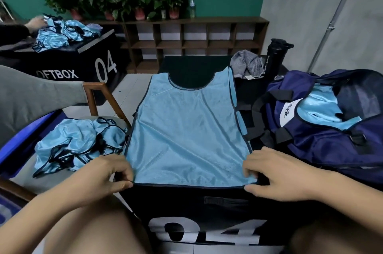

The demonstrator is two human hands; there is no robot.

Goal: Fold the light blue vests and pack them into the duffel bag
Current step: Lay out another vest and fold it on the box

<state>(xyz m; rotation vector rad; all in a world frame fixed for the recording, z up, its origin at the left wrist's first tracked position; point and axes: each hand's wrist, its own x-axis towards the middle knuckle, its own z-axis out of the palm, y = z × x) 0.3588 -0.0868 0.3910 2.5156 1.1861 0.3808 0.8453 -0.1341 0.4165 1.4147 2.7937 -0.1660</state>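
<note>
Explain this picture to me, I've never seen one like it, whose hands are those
No machine here: a person wears a camera on the head, so the single picture looks down at their own hands. A light blue vest lies flat on a black box. The left hand pinches its near left corner, the right hand its near right corner. The open navy duffel bag at the right holds light blue fabric. More vests lie heaped on a chair at the left.
</note>
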